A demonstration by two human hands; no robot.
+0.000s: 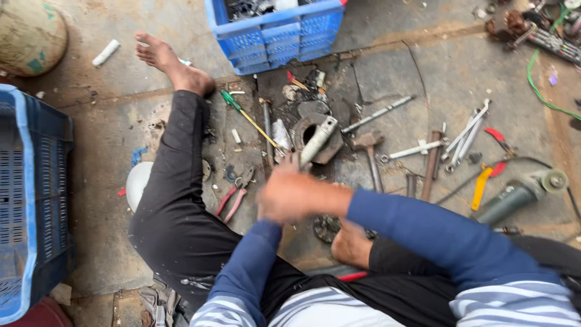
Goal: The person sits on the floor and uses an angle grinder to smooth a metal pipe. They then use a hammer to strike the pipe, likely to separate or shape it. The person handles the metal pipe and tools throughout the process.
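Observation:
Both my hands are together in front of me, blurred by motion. My right hand (pixel 302 195) grips the lower end of a grey metal cylindrical shaft (pixel 318 139) that points up and away over a dark ring-shaped metal part (pixel 306 128) on the floor. My left hand (pixel 270 203) is pressed against the right one at the same end; what it holds is hidden by blur. I sit on the concrete floor with my left leg (pixel 181 157) stretched out and my right foot (pixel 350 245) tucked in near a small dark gear (pixel 327 227).
Red-handled pliers (pixel 235 197), a hammer (pixel 370 151), several wrenches (pixel 466 133), a yellow-green screwdriver (pixel 248 118) and an angle grinder (pixel 520 192) lie around. A blue crate (pixel 275 36) stands ahead, another blue crate (pixel 30 200) at the left, and a white bowl (pixel 138 181) sits beside my leg.

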